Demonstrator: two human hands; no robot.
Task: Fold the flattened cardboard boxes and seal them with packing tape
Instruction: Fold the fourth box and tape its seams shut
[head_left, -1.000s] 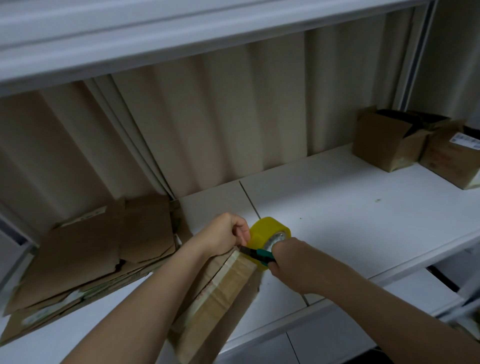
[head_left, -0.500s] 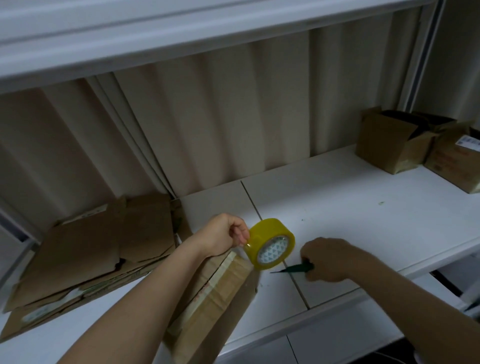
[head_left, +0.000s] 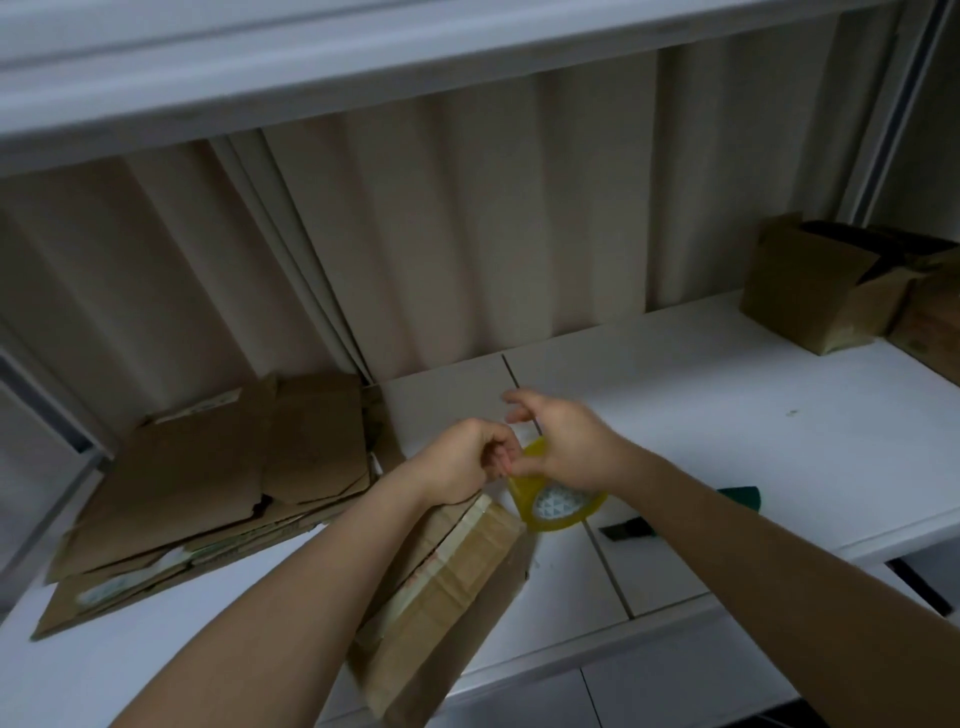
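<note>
Standing behind everything, pale ribbed wall panels (head_left: 467, 218), with a white shelf edge (head_left: 363, 67) running overhead. Stretching below, a white worktop (head_left: 727, 415) with a seam down its middle. Lying flat at the far left, a stack of brown flattened cardboard boxes (head_left: 208, 483); sitting at the far right, brown folded cardboard boxes (head_left: 810, 291), one with its flaps open. Leaning over the near edge of the worktop, a brown folded cardboard box with pale tape along its top seam (head_left: 447, 587).

Hovering just past that box's far end, a yellow roll of clear packing tape (head_left: 558, 506), tilted, white-patterned core facing the camera. Left hand (head_left: 462, 462) curling in, fingers (head_left: 501, 457) pressed together and seemingly pinching the tape's loose end; exact contact too small to confirm. Right hand (head_left: 566, 447) gripping the roll from above, two fingers (head_left: 519, 402) spread free. Lying untouched on the worktop beyond the right forearm, a dark-bladed cutter with a green handle (head_left: 639, 530).

Judging the step as drawing out a fresh strip: worth keeping the end taut and straight, aligning it with the seam, pressing down before cutting.
</note>
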